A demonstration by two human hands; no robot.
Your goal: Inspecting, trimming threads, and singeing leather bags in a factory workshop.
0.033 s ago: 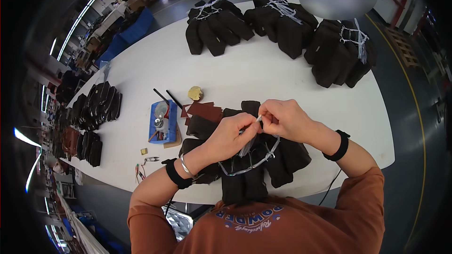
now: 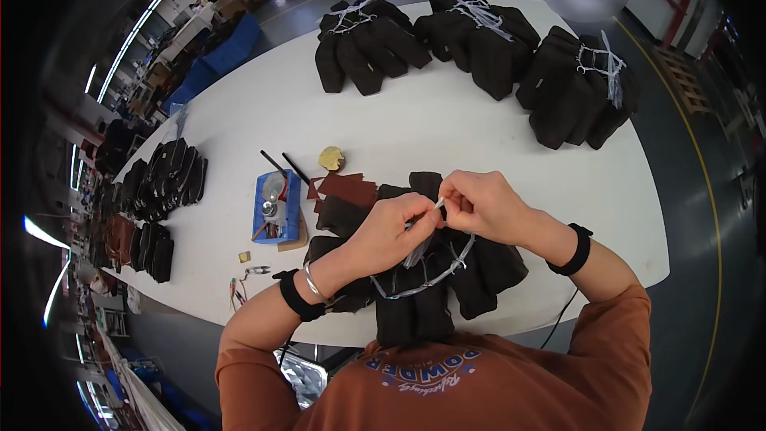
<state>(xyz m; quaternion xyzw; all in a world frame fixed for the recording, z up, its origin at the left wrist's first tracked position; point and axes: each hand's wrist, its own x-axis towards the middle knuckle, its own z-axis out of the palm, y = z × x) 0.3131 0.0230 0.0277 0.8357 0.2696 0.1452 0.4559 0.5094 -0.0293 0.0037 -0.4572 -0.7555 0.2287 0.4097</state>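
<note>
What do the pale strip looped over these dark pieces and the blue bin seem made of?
Pale strip: probably thin plastic, glossy, given its bright glints. Blue bin: likely rigid plastic, fairly smooth, judging by its even colour and straight walls.

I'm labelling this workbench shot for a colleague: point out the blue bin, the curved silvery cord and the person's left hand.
Blue bin (image 2: 294, 196), head view: its right-hand wall.
Silvery cord (image 2: 411, 294), head view: the lower part of its curve.
Left hand (image 2: 381, 228), head view: its back.
</note>
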